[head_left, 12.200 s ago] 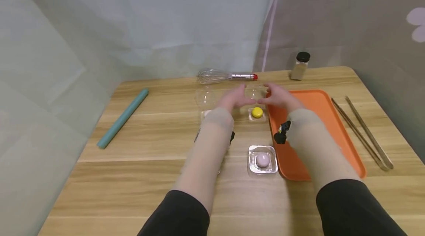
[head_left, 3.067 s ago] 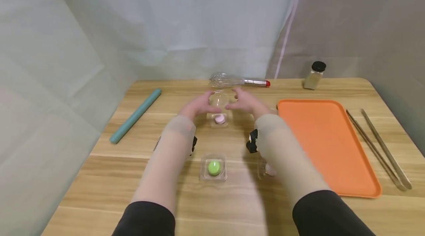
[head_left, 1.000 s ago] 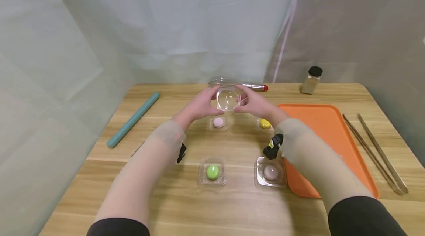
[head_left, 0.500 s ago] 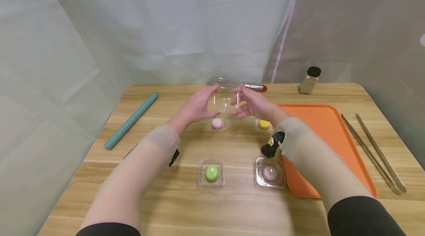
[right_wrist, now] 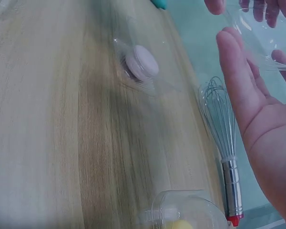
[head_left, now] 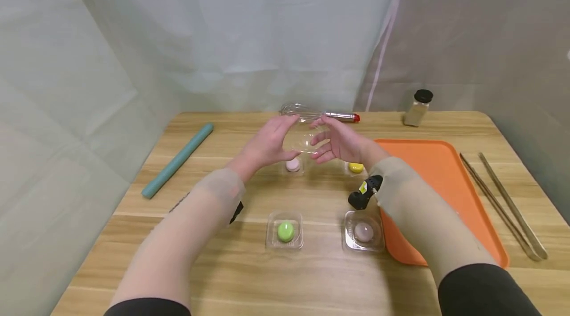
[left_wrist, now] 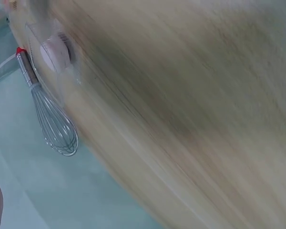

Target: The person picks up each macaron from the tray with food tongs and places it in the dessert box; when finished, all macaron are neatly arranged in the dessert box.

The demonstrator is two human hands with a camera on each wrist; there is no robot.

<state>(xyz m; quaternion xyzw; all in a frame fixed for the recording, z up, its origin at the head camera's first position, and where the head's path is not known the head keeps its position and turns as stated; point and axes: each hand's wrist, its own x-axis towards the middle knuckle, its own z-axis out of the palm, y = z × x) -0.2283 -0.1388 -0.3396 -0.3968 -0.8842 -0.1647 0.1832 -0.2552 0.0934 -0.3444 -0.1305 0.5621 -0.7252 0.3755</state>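
Note:
Above the back of the table my left hand pinches a clear domed plastic piece, thumb and fingers on its left side. I cannot tell whether it is a lid or a whole box. My right hand is at its right side, fingers spread, palm partly showing. In the right wrist view its fingers lie close to the plastic; contact is unclear. Just below sits a pink macaron in a clear box. The yellow macaron lies by my right wrist. The left wrist view is blurred and shows little of the hand.
Nearer me lie a green macaron and a pale purple macaron, each in a clear box. An orange tray and metal tongs occupy the right. A whisk, shaker jar and teal rod lie farther out.
Since about three seconds ago, the hands have raised the clear plastic piece from the back. In the last second it has tilted, and the right hand's fingers have spread.

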